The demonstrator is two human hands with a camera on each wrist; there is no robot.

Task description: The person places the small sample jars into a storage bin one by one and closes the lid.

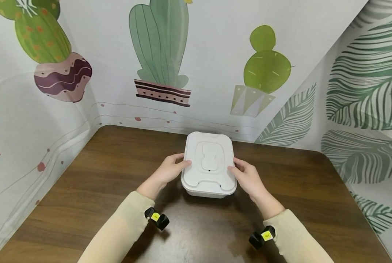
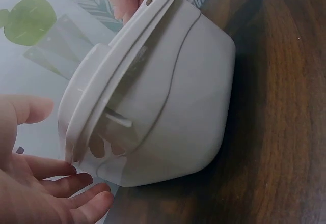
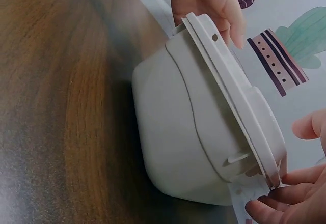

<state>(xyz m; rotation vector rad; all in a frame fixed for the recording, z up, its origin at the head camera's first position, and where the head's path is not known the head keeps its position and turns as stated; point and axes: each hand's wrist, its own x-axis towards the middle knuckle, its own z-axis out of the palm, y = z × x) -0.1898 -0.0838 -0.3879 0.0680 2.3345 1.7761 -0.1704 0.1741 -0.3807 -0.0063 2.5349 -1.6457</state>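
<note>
A white plastic box (image 1: 205,194) with rounded corners stands on the wooden table, its lid (image 1: 212,179) on top. The lid has a raised panel in the middle and notched ends. My left hand (image 1: 169,170) is at the box's left side, fingertips touching the rim from below; in the left wrist view its thumb stands apart from the lid. On the opposite side, my right hand (image 1: 248,179) touches the rim with its fingertips, thumb raised off the lid in the right wrist view. A small tab shows under the rim in both wrist views. The box's inside is hidden.
The brown table (image 1: 117,171) reaches back to a white cloth (image 1: 215,47) printed with cacti and leaves, hanging behind and along both sides. A black wrist camera (image 1: 158,218) sits on the left sleeve, and another camera (image 1: 261,236) on the right.
</note>
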